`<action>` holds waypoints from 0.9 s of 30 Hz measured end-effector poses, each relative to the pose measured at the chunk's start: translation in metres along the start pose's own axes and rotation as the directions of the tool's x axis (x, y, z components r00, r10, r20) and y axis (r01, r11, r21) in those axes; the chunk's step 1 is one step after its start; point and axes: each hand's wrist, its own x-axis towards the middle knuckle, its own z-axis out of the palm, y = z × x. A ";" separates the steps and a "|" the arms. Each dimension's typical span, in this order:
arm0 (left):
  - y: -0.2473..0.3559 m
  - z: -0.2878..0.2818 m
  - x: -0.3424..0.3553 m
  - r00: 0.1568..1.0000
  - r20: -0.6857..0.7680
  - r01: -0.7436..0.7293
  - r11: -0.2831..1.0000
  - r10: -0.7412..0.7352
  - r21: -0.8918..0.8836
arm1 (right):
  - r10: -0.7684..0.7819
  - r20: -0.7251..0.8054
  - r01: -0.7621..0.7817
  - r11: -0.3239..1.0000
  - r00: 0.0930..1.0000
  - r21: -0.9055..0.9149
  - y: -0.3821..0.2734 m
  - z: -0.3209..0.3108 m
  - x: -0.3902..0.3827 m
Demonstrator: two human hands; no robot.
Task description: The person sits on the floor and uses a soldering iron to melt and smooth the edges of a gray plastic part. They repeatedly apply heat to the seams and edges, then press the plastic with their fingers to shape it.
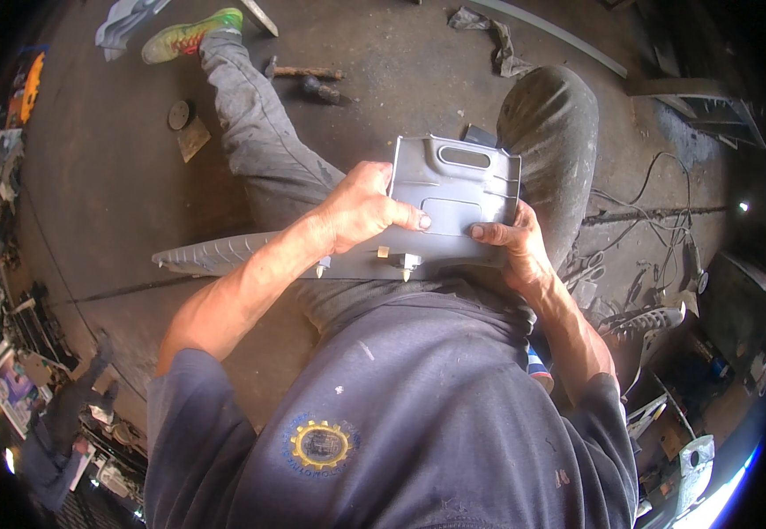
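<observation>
A grey plastic trim panel (453, 189) lies across my lap, its broad end raised between my knees. That end has an oval slot near the top and a shallow rectangular outline below it. A long ribbed arm of the panel reaches out to the left, under my left forearm. Pale clips (407, 264) stick out along its near edge. My left hand (365, 210) grips the left side, thumb pressed flat on the face. On the opposite side my right hand (521, 244) holds the edge, its thumb also on the face. The fingers behind the panel are hidden.
Hammers (308, 72) lie on the floor beyond my left leg, near a round disc (179, 115) and a flat square piece (193, 139). A crumpled rag (504, 53) lies far ahead. At right are a loose cable (665, 227) and scissors (586, 269). Clutter lines both sides.
</observation>
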 end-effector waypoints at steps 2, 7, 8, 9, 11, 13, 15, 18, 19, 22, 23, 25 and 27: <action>-0.001 -0.001 0.002 1.000 0.005 0.024 0.999 -0.024 -0.025 | -0.003 0.007 0.003 1.000 1.000 0.001 0.001 -0.002 0.000; -0.002 -0.003 0.004 0.999 0.013 0.042 0.996 -0.041 -0.081 | -0.029 0.025 0.027 0.998 0.999 0.064 0.002 -0.008 -0.003; 0.000 -0.002 0.003 0.999 0.016 0.046 0.994 -0.045 -0.095 | -0.012 0.010 0.012 0.999 1.000 0.032 0.000 -0.008 -0.005; 0.001 -0.002 0.002 0.999 0.018 0.053 0.993 -0.051 -0.108 | 0.005 -0.004 -0.005 1.000 1.000 0.003 -0.006 -0.005 -0.010; 0.003 -0.002 -0.001 0.999 0.002 0.036 0.996 -0.036 -0.078 | -0.005 -0.065 -0.006 0.984 0.998 -0.177 -0.023 -0.002 -0.028; 0.003 -0.001 -0.003 1.000 -0.023 0.018 0.999 -0.019 -0.043 | -0.091 -0.138 0.017 0.887 0.986 -0.461 -0.048 -0.009 -0.051; 0.002 -0.003 -0.004 0.999 -0.037 -0.005 1.000 0.005 -0.005 | -0.166 -0.141 0.067 0.845 0.976 -0.530 -0.072 -0.044 -0.060; 0.012 -0.013 -0.019 0.989 -0.146 0.009 0.997 -0.021 -0.082 | -0.529 -0.378 0.237 0.767 0.760 -0.596 -0.081 -0.114 -0.040; 0.017 -0.020 -0.025 0.978 -0.209 -0.011 0.992 -0.015 -0.123 | -0.579 -0.454 0.222 0.749 0.677 -0.625 -0.077 -0.141 -0.025; 0.042 -0.036 -0.036 0.971 -0.207 -0.158 0.970 0.119 -0.182 | -0.641 -0.554 -0.164 0.564 0.532 -0.810 -0.026 -0.239 0.037; 0.045 -0.036 -0.038 0.964 -0.224 -0.186 0.967 0.145 -0.173 | -0.558 -0.592 -0.259 0.563 0.581 -0.785 -0.018 -0.235 0.055; 0.052 -0.028 -0.032 0.962 -0.230 -0.187 0.971 0.150 -0.150 | -0.552 -0.580 -0.358 0.463 0.599 -0.811 0.034 -0.261 0.099; 0.055 -0.010 -0.027 0.942 -0.277 -0.231 0.965 0.190 -0.123 | -0.435 -0.643 -0.429 0.495 0.631 -0.756 0.058 -0.246 0.138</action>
